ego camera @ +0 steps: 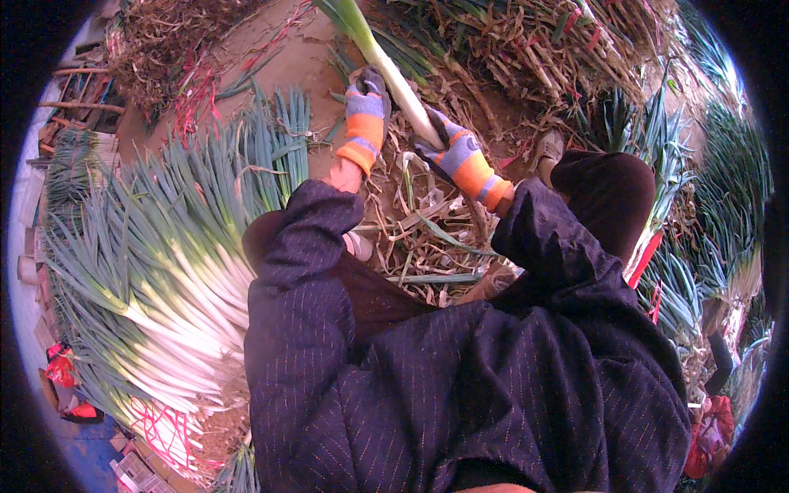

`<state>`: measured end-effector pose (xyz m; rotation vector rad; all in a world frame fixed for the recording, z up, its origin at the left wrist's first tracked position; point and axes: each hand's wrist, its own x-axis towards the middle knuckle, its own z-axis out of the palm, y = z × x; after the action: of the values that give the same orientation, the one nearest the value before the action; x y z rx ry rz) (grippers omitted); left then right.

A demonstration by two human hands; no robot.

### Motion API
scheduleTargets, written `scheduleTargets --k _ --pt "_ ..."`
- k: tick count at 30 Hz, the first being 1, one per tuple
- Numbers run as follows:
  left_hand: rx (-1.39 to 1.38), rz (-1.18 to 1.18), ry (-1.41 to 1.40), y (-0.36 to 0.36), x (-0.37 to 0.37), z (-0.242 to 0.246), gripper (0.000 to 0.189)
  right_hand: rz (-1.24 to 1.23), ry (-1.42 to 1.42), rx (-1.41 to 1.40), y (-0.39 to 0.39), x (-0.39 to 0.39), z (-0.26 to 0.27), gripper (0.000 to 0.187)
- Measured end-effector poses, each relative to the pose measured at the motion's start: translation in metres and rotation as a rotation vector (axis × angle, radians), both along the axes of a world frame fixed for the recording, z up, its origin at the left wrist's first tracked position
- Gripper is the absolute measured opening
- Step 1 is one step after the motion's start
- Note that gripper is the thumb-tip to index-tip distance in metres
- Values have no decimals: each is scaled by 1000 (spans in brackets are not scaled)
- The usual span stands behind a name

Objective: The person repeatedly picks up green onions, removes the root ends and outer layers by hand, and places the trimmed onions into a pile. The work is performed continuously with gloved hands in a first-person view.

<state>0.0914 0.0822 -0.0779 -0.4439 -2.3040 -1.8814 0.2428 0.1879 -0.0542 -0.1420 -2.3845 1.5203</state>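
Note:
A single large green onion (397, 83) slants across the space between my hands. Its green leaves run out past the top edge and its white root end points down toward me. My right hand (459, 151), in an orange and grey knit glove with a dark palm, grips the white root end. My left hand (368, 117), gloved the same way, is close beside the upper part of the white shaft with its fingers bent. Whether those fingers press on the stalk is hidden. Dry leaf scraps (425, 228) cover the ground beneath my hands.
Many trimmed green onions (191, 283) lie fanned out at my left, near red ties (163, 431). Untrimmed, dry-leaved onions (524, 49) are heaped ahead. More bundles (733, 185) line the right side. A red strap (645, 259) lies beside my right knee.

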Motion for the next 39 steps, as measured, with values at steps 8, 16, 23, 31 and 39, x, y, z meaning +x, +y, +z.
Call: scheduleTargets --k 8,16,23,31,39 --pt "359 -275 -336 2 24 46 47 -14 12 23 2 0 1 61" --pt "598 -315 -633 -11 2 35 33 -69 -15 166 1 1 -5 65" --pt "761 -457 -690 -20 -18 49 26 55 -109 403 3 -4 14 66" --pt "862 -617 -729 -15 16 56 24 -105 241 309 5 -66 22 31" --pt "878 -567 -689 -14 18 55 33 -250 206 6 7 -72 -2 25"
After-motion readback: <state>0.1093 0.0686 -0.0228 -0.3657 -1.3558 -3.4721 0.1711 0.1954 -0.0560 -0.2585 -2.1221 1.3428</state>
